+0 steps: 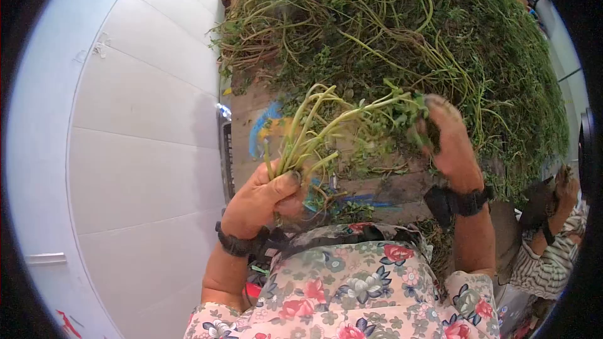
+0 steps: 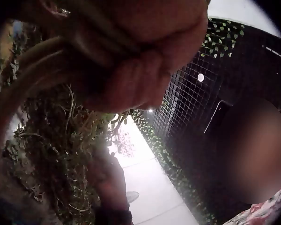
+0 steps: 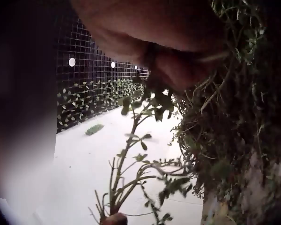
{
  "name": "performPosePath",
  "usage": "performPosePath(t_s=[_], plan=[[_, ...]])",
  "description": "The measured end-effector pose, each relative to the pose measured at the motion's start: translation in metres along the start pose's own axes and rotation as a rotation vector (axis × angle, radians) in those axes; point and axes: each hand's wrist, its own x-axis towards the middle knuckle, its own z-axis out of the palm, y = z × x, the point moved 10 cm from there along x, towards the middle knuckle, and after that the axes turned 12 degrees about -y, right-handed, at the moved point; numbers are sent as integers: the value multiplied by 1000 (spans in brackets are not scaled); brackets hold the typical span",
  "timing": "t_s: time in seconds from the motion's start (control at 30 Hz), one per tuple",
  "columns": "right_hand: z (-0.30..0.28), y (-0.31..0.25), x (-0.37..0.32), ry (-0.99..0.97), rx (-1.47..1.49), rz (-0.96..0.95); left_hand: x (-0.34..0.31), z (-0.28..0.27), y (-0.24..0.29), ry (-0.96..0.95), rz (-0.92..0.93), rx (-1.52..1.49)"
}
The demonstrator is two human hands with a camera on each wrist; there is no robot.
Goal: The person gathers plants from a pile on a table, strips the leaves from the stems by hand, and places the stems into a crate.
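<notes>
In the head view the left hand (image 1: 262, 198) grips a bunch of pale green stems (image 1: 304, 132) whose upper parts fan out above the thumb. To the right, the right hand (image 1: 449, 141) has its fingers curled round the leafy end (image 1: 405, 110) of a longer stem from that bunch. The left wrist view shows the left hand's folded fingers (image 2: 136, 79) close up against thick stems (image 2: 33, 65). Leafy stems (image 3: 131, 150) stretch between both hands in the right wrist view, below the right hand (image 3: 164, 42).
A large heap of green plants (image 1: 389, 25) covers the far and right parts of a wooden table (image 1: 248, 103) with blue and yellow paint marks. A white panelled wall (image 1: 144, 150) stands at the left. Another person's arm (image 1: 562, 207) shows at the right edge.
</notes>
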Motion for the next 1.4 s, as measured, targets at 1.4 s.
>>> performPosePath(t_s=[1.4], plan=[[-5, -81, 10, -129, -48, -296, -3, 7, -10, -185, -87, 124]])
